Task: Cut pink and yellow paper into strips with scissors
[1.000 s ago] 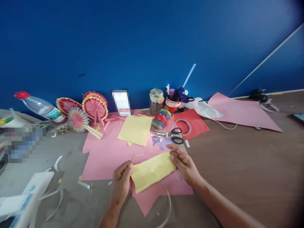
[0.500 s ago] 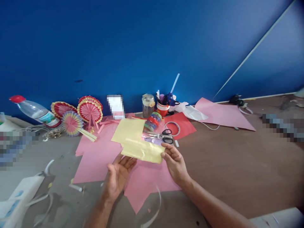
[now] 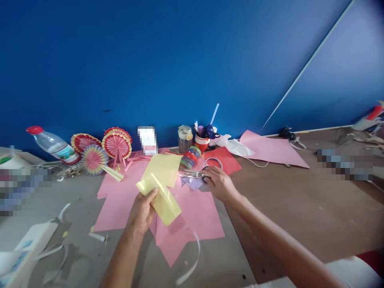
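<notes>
My left hand point(image 3: 141, 212) is closed on a folded yellow paper strip point(image 3: 160, 198), held up over the pink paper sheets point(image 3: 192, 216). My right hand point(image 3: 218, 183) reaches forward and rests on the handles of the scissors point(image 3: 192, 174), fingers curled over them; the blades point left over a purple paper scrap point(image 3: 193, 183). A flat yellow sheet point(image 3: 163, 169) lies just behind the strip.
Paper fans point(image 3: 115, 145) and a water bottle point(image 3: 54, 146) stand at the back left. A jar point(image 3: 185, 138), a stack of tape rolls point(image 3: 190, 157) and a cup of tools point(image 3: 202, 140) line the blue wall. Red point(image 3: 225, 158) and pink point(image 3: 270, 150) sheets lie to the right.
My right hand let go of the yellow strip and moved forward onto the scissors. My left hand now holds the strip alone, turned more upright.
</notes>
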Available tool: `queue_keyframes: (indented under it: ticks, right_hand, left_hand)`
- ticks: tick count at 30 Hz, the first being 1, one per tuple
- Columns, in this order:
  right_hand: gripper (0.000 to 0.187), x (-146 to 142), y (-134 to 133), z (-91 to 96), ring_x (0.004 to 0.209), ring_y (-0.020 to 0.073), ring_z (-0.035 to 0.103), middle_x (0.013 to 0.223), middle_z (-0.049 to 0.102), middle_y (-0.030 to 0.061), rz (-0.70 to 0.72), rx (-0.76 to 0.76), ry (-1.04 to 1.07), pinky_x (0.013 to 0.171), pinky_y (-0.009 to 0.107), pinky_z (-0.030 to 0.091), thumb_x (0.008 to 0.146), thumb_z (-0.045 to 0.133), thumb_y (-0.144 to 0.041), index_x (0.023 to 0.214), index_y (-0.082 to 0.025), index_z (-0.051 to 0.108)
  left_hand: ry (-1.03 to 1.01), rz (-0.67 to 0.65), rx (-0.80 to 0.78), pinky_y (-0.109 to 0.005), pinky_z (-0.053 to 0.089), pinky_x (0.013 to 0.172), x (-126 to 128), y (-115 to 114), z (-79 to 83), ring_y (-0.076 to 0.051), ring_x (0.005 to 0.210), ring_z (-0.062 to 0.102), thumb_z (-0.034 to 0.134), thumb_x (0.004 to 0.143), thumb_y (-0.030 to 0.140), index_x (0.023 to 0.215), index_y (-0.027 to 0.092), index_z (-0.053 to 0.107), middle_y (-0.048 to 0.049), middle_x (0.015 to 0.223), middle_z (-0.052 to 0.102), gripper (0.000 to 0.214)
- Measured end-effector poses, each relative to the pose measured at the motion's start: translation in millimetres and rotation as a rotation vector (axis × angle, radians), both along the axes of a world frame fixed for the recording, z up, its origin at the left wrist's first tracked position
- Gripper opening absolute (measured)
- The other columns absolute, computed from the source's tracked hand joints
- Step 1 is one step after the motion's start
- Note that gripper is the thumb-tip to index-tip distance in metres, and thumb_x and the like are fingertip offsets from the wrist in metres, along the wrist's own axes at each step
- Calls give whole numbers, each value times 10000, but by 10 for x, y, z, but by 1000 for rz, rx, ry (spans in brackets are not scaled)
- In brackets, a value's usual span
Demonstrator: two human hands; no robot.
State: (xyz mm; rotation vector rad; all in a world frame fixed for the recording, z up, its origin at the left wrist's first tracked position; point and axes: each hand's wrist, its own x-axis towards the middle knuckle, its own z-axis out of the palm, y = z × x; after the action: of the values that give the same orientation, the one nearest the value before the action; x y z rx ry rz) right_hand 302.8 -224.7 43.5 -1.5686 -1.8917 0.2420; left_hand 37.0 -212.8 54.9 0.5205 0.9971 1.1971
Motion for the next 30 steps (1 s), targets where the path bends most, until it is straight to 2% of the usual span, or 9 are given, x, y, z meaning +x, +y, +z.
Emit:
queue_keyframes:
  ticks: [4, 8, 12, 16, 20, 23, 26, 28, 30]
  right_hand:
    - [417, 208, 297, -76, 1094, 260, 523, 1172, 587, 136, 81, -177, -478, 927, 371, 375, 828, 494, -125, 1236, -174, 562]
    - [484, 197, 364, -63, 1034, 281, 537, 1152, 588, 164, 151, -226, -765, 882, 399, 312, 802, 508, -129, 1284, -170, 517]
    - [383, 165, 403, 16, 1008, 307, 537, 1048, 635, 179, 157, -235, -877, 846, 408, 267, 784, 522, -124, 1159, -150, 598]
    - [291, 248, 461, 101, 991, 281, 550, 939, 677, 138, 227, -230, -877, 832, 382, 266, 770, 528, -112, 1028, -173, 647]
    - [275, 441, 387, 250, 845, 222, 602, 878, 692, 96, 198, -209, -676, 799, 354, 317, 797, 493, -144, 1023, -180, 646]
    - [344, 444, 225, 366, 741, 172, 598, 846, 676, 45, 182, -172, -207, 737, 303, 394, 806, 486, -199, 1123, -184, 617]
    - [376, 165, 60, 396, 705, 149, 583, 821, 645, 17, 199, -185, 169, 646, 257, 437, 778, 521, -226, 1146, -185, 590]
    - [379, -135, 4, 350, 716, 146, 567, 824, 637, 14, 283, -175, 229, 655, 253, 447, 749, 571, -243, 1122, -185, 601]
    - [318, -439, 3, 268, 639, 129, 532, 744, 620, -3, 268, -159, 227, 618, 242, 429, 728, 586, -225, 1040, -179, 622]
  left_hand:
    - [-77, 43, -26, -209, 563, 617, 83, 85, -123, -139, 655, 686, 804, 580, 135, 846, 126, 672, -14, 757, 729, 297]
    - [-118, -3, -63, -258, 578, 615, 107, 113, -264, -169, 672, 695, 756, 643, 150, 876, 115, 670, -39, 780, 734, 250]
    - [-144, -12, -84, -272, 583, 646, 109, 156, -343, -181, 694, 703, 702, 689, 123, 881, 104, 667, -59, 787, 737, 195]
    - [-173, 0, -94, -274, 585, 664, 115, 176, -352, -181, 681, 705, 668, 708, 89, 885, 91, 663, -71, 780, 740, 177]
    - [-210, 7, -93, -290, 586, 685, 90, 169, -320, -194, 675, 707, 670, 700, 92, 864, 82, 664, -89, 760, 739, 164]
    - [-208, 29, -60, -302, 583, 714, 73, 174, -289, -204, 690, 710, 700, 673, 111, 843, 90, 662, -89, 745, 737, 176]
    - [-194, 24, -15, -316, 583, 717, 78, 177, -260, -201, 679, 708, 739, 652, 155, 877, 101, 656, -73, 753, 736, 246]
    - [-178, 28, -10, -325, 583, 705, 96, 168, -241, -198, 666, 705, 755, 640, 178, 888, 107, 648, -59, 748, 730, 279]
    - [-143, 57, -23, -324, 580, 694, 118, 149, -222, -200, 672, 705, 761, 632, 188, 882, 112, 644, -46, 729, 722, 286]
